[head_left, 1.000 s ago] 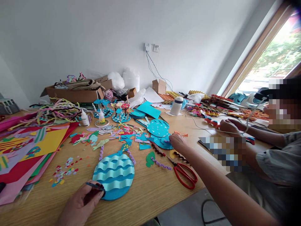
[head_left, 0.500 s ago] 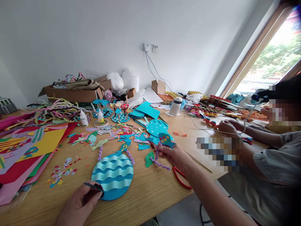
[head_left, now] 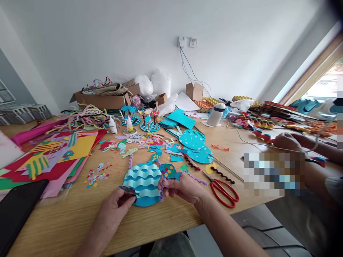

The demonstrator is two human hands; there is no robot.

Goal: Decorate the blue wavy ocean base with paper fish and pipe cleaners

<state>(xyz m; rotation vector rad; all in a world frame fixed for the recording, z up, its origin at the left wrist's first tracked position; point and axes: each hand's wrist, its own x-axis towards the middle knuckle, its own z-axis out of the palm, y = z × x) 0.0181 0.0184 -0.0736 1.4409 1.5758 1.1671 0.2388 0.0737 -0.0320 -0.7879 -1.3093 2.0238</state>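
Note:
A round blue disc (head_left: 146, 201) with pale wavy strips lies flat near the table's front edge. Upright on its far side stand purple twisted stems, one topped by a pale green fish (head_left: 129, 152), another near a blue fish (head_left: 154, 157). My left hand (head_left: 118, 203) pinches a dark paper fish (head_left: 128, 190) at the disc's left front; a dark stem partly shows under its fingers. At the disc's right side my right hand (head_left: 178, 185) grips a dotted blue fish (head_left: 169, 171) with a purple twisted stem (head_left: 162, 191) hanging below it.
Red-handled scissors (head_left: 223, 192) and brown twisted stems (head_left: 223, 175) lie to the right. Paper scraps, blue discs (head_left: 199, 154) and glue bottles (head_left: 113, 125) are farther back. A black phone (head_left: 21, 214) and coloured sheets (head_left: 83, 142) are left; another person's hands (head_left: 289, 142) are right.
My right hand has moved left with the dotted fish, over to the disc's right side. The view has turned, bringing in the phone and uncovering the scissors.

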